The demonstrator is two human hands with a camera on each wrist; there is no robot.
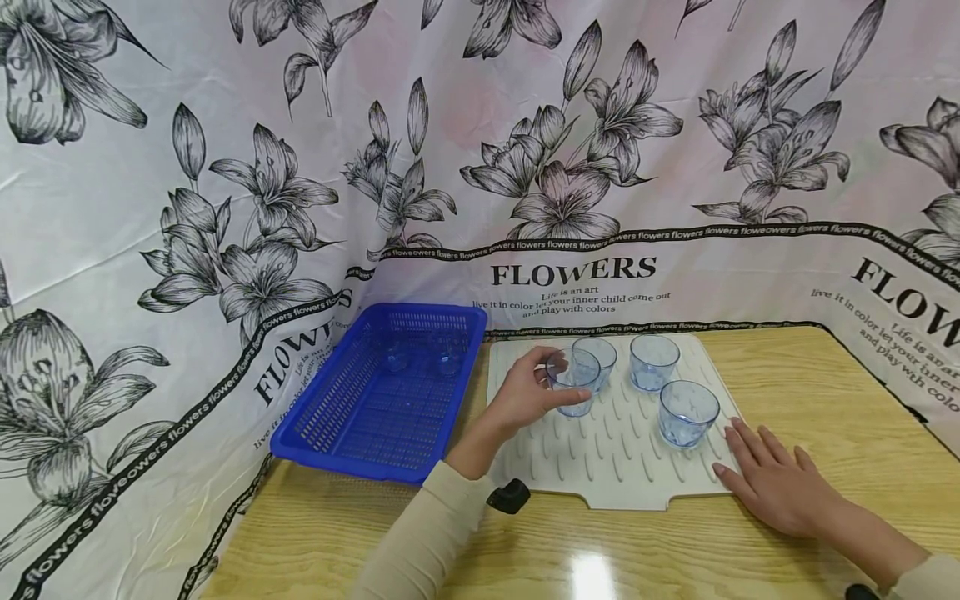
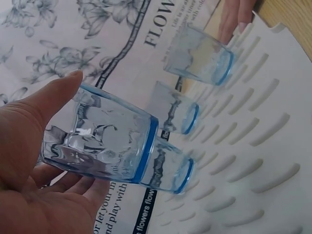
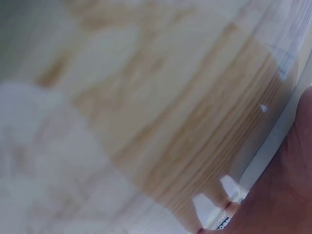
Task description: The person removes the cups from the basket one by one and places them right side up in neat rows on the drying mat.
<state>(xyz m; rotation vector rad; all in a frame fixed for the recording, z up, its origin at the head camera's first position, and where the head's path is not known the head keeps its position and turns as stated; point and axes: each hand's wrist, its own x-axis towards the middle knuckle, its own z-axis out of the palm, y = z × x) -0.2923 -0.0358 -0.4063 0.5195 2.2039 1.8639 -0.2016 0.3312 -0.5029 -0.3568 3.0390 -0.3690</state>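
Observation:
My left hand grips a clear bluish glass by its side, thumb on one side and fingers on the other. In the left wrist view this glass is held a little above the white ridged drainer mat. Behind it, partly covered, a second glass stands on the mat. Two more glasses stand to the right, one farther back and one nearer. My right hand rests with straight fingers at the mat's right edge, palm down.
Left of the mat is a blue plastic basket with a couple of glasses at its far end. Both stand on a wood-grain table. A flower-printed cloth hangs behind and along the left.

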